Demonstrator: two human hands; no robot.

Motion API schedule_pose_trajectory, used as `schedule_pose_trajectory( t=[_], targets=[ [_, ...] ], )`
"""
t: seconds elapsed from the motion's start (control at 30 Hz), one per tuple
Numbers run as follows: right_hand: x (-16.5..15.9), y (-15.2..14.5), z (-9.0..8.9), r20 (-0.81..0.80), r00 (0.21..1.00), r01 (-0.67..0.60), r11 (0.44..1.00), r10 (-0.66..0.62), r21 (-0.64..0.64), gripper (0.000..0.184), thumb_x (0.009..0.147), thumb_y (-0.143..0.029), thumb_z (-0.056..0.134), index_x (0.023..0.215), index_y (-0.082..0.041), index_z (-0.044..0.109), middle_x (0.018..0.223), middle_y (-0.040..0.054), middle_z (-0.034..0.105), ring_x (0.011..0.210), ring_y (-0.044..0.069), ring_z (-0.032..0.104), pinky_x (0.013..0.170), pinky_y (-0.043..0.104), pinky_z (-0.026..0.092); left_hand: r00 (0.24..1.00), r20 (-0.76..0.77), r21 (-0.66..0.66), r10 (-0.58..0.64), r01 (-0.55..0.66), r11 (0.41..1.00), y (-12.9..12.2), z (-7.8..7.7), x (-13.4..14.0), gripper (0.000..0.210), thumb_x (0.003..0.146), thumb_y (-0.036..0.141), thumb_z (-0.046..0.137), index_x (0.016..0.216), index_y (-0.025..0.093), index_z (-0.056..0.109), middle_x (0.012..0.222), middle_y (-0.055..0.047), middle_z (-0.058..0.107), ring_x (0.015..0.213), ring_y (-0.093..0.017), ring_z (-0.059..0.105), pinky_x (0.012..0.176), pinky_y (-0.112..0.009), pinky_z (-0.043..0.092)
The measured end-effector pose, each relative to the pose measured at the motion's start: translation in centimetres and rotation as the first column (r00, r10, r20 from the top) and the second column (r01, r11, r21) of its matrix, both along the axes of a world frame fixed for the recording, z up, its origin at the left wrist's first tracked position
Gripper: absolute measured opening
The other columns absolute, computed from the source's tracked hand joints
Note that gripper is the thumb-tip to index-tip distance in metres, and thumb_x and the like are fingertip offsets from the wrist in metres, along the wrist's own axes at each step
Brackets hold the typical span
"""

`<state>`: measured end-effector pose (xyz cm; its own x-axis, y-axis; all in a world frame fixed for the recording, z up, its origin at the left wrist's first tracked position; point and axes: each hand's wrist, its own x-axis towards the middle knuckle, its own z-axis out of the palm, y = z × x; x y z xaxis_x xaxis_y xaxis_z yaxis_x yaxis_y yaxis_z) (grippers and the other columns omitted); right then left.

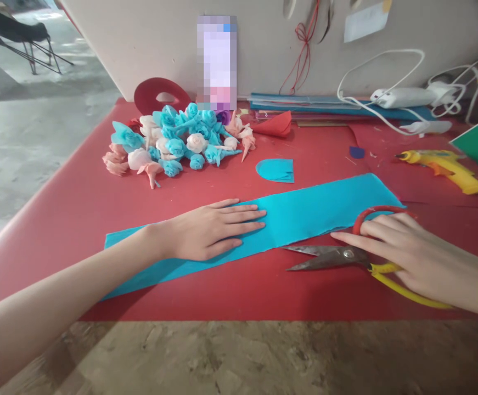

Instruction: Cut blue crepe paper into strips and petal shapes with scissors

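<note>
A long strip of blue crepe paper [304, 211] lies slantwise across the red tabletop [222, 299]. My left hand [209, 230] rests flat on it near the middle, fingers stretched out. In my right hand [403, 247] are scissors [348, 254] with one red and one yellow handle. Their blades are apart and point left, just below the strip's lower edge. The right index finger reaches out toward that edge. Beyond the strip lies a small rounded stack of blue paper pieces [275, 170].
Paper roses [176, 145] in blue, white and pink are heaped at the back left, before a red roll [158, 97] and a blurred upright screen [218, 60]. A yellow glue gun [448, 167] lies at right. White cables and a power strip [407, 97] run along the wall.
</note>
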<state>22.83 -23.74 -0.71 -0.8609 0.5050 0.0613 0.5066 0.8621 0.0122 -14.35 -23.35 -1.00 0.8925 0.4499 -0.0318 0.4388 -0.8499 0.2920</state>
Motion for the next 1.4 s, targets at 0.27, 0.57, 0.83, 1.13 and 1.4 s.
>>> schedule_pose_trajectory(
  t=[0.27, 0.57, 0.83, 1.13, 1.4],
  targets=[
    [-0.1, 0.1, -0.5, 0.008, 1.0, -0.005, 0.999, 0.004, 0.034, 0.061, 0.074, -0.003, 0.044, 0.131, -0.024, 0.046, 0.099, 0.007, 0.061, 0.086, 0.025, 0.052, 0.076, 0.04, 0.038, 1.0, 0.009, 0.028, -0.026, 0.026, 0.999, 0.0, -0.3, -0.2, 0.048, 0.097, 0.027, 0.031, 0.144, 0.015, 0.03, 0.153, -0.008, 0.024, 0.143, -0.019, 0.015, 0.118, -0.041, 0.007],
    [-1.8, 0.0, 0.0, -0.016, 1.0, 0.005, 0.999, -0.004, 0.031, 0.063, 0.069, 0.0, 0.043, 0.128, -0.022, 0.048, 0.094, 0.0071, 0.059, 0.085, 0.025, 0.051, 0.075, 0.038, 0.037, 0.998, 0.054, -0.067, -0.028, 0.031, 0.997, 0.5, 0.0, 0.0, 0.047, 0.096, 0.026, 0.035, 0.141, 0.014, 0.037, 0.15, -0.009, 0.03, 0.142, -0.02, 0.02, 0.117, -0.039, 0.019],
    [-1.9, -0.2, 0.5, -0.008, 1.0, 0.009, 0.999, -0.009, 0.033, 0.066, 0.065, 0.001, 0.043, 0.126, -0.022, 0.048, 0.09, 0.0078, 0.06, 0.082, 0.027, 0.052, 0.071, 0.04, 0.039, 0.997, 0.076, -0.054, -0.032, 0.036, 0.998, 0.4, -0.2, 0.0, 0.046, 0.095, 0.025, 0.036, 0.139, 0.01, 0.039, 0.15, -0.011, 0.031, 0.142, -0.021, 0.021, 0.117, -0.039, 0.02],
    [0.3, -0.3, 0.7, -0.025, 0.996, 0.081, 0.997, -0.081, -0.021, 0.071, 0.065, -0.002, 0.043, 0.129, -0.033, 0.045, 0.095, 0.0092, 0.061, 0.083, 0.031, 0.056, 0.066, 0.044, 0.044, 0.996, 0.088, -0.044, -0.031, 0.035, 0.998, 0.4, -0.3, -0.1, 0.046, 0.095, 0.025, 0.037, 0.139, 0.013, 0.039, 0.15, -0.01, 0.032, 0.141, -0.021, 0.023, 0.116, -0.04, 0.022],
    [0.2, -0.3, 0.5, -0.002, 0.996, 0.091, 0.996, -0.091, -0.013, 0.063, 0.072, -0.004, 0.043, 0.129, -0.03, 0.043, 0.096, 0.0097, 0.062, 0.086, 0.03, 0.056, 0.071, 0.044, 0.044, 0.996, 0.085, -0.033, -0.035, 0.038, 0.999, 0.3, -0.3, -0.2, 0.046, 0.095, 0.025, 0.036, 0.139, 0.011, 0.039, 0.15, -0.01, 0.032, 0.141, -0.021, 0.023, 0.117, -0.038, 0.021]
  ],
)
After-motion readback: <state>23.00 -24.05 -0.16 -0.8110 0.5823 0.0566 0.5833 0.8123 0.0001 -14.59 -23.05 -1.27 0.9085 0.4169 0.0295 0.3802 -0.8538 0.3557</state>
